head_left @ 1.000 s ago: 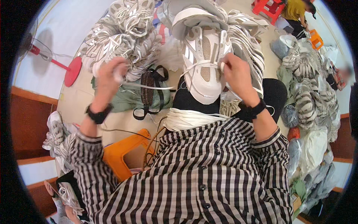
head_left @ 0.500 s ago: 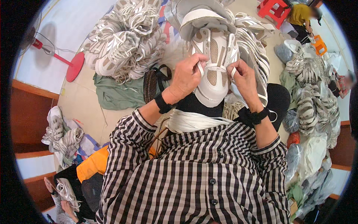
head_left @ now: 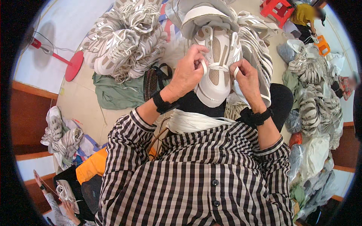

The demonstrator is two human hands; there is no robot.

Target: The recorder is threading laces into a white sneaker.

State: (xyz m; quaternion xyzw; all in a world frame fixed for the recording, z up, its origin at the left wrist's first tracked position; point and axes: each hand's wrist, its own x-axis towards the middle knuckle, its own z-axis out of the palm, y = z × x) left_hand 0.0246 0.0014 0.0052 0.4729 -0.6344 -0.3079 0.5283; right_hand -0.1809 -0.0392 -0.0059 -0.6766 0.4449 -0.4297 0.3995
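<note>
A white shoe upper [head_left: 212, 91] with tan mesh panels lies over my lap, toe toward me. A white shoelace [head_left: 218, 67] crosses it at the lowest eyelets. On the left side of the shoe, my left hand [head_left: 189, 70] pinches one end of the lace between thumb and fingers. My right hand [head_left: 246, 78] grips the other end on the right side, with a short loop of lace showing at the fingertips. Below the toe, a bundle of loose white laces [head_left: 196, 122] rests across my lap.
Piled shoe uppers [head_left: 126, 45] lie at the far left, near a green cloth [head_left: 117, 92] and a red-based fan [head_left: 74, 66]. More uppers [head_left: 260, 56] are stacked right of the shoe. Bagged shoes line the right side. A co-worker's hand [head_left: 69, 209] touches a shoe [head_left: 65, 191] at lower left.
My left hand has shifted slightly up and left with its lace end. My right hand has barely moved. At lower left, one of the co-worker's hands has swung outward, away from the shoe.
</note>
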